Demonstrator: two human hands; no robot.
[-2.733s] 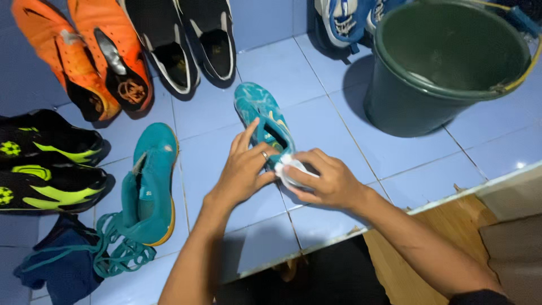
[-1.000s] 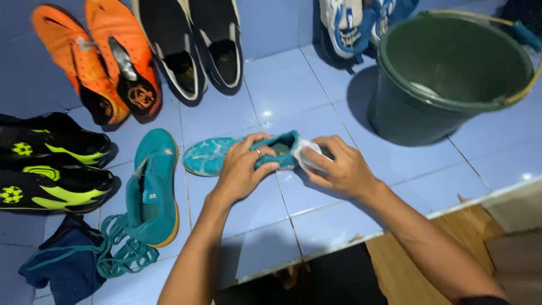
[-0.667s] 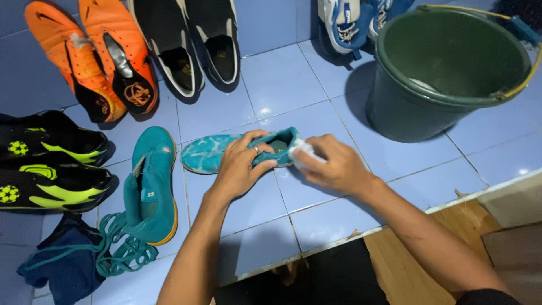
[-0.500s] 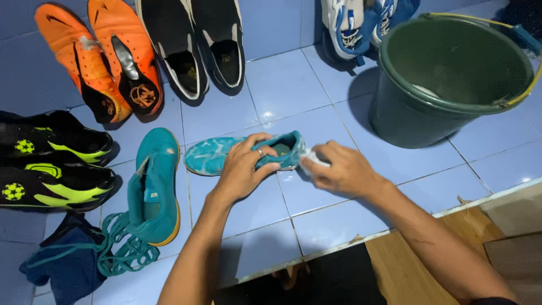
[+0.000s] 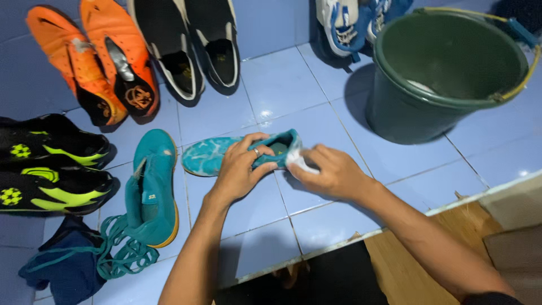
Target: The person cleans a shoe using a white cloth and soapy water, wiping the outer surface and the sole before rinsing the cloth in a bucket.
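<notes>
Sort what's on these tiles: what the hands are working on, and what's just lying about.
In hand:
left hand gripping the teal shoe
right hand pressing a white cloth to its heel

Lying about:
other teal shoe
orange pair
black-and-yellow pair
green bucket

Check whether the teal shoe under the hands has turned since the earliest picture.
Yes. The teal shoe now lies sideways, toe toward the black-and-yellow shoes; earlier it pointed up toward the wall.

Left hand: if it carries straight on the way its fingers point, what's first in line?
The left hand already grips the teal shoe, fingers pointing up and right in the image. Past the shoe lies bare blue tile; the green bucket sits right of that line, though depth is hard to judge.
</notes>
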